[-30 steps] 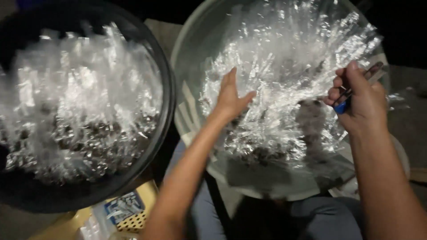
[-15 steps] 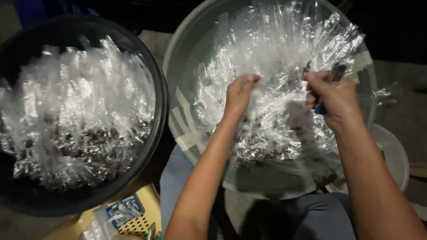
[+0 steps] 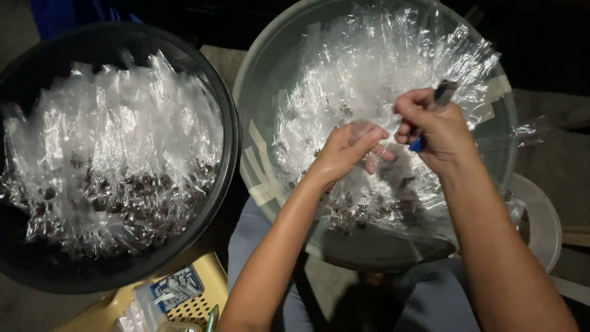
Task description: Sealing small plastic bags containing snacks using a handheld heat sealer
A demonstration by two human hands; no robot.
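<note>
Clear plastic sachet (image 3: 367, 136) pinched at its top between the fingers (image 3: 376, 135) of the left hand (image 3: 344, 150), lifted just above the heap of like sachets (image 3: 369, 92) in the grey basin (image 3: 258, 92). Dark contents of this one sachet too blurred behind the fingers to make out. Right hand (image 3: 433, 126) just beside the left, almost touching it, clenched around a small blue-and-dark tool (image 3: 430, 117); dark tip poking up past the knuckles, blue end showing below the curled fingers. Kind of tool impossible to tell.

Grey basin resting over the lap, strips of pale tape on its inner wall at the left and right, crammed with clear sachets fanned upward, dark bits gathered in their lower ends. To the left, touching or nearly touching it, a black basin (image 3: 224, 123) filled the same way with clear sachets (image 3: 117, 141) holding dark brown pieces. Pale round container (image 3: 544, 215) partly tucked under the grey basin's right rim. Below the black basin, a yellow perforated basket (image 3: 206, 276) with a small blue-and-white packet (image 3: 175, 288) lying on it. Grey trousers (image 3: 252, 233) visible under both forearms.
</note>
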